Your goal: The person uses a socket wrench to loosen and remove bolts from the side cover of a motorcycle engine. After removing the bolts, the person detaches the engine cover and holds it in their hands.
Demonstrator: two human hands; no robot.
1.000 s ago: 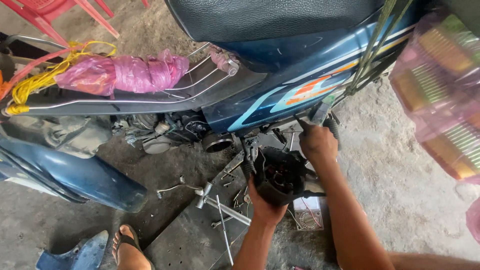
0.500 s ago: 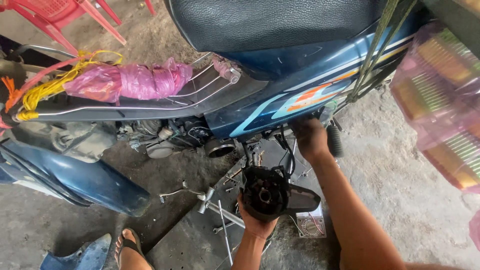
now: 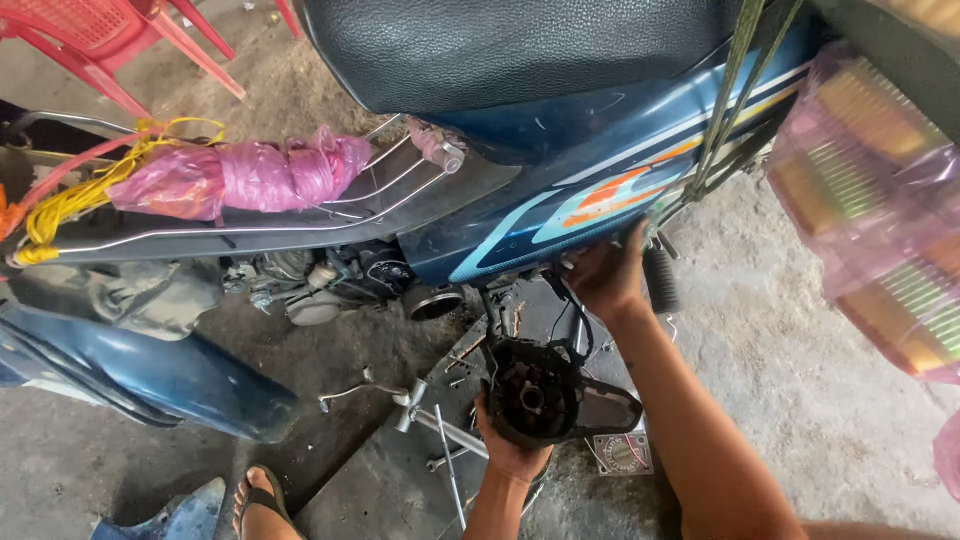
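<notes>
A blue motorbike (image 3: 560,160) with a black seat fills the top of the view. My left hand (image 3: 510,450) cups a black round engine cover (image 3: 545,400) from below, its open inside with dark coils facing up. Black wires run from the cover up into the bike. My right hand (image 3: 605,275) reaches up under the blue side panel next to a black footpeg (image 3: 660,280); its fingertips are hidden and I cannot tell whether it holds anything.
A pink plastic bundle (image 3: 240,175) lies on the chrome rack. Metal tools (image 3: 440,430) lie on a grey sheet on the dirt floor. A detached blue panel (image 3: 140,370) sits left, my sandalled foot (image 3: 262,500) below, a red chair (image 3: 130,25) top left.
My right hand has climbed from beside the cover up under the blue side panel. My left hand has kept hold of the cover, turning its open inside toward me.
</notes>
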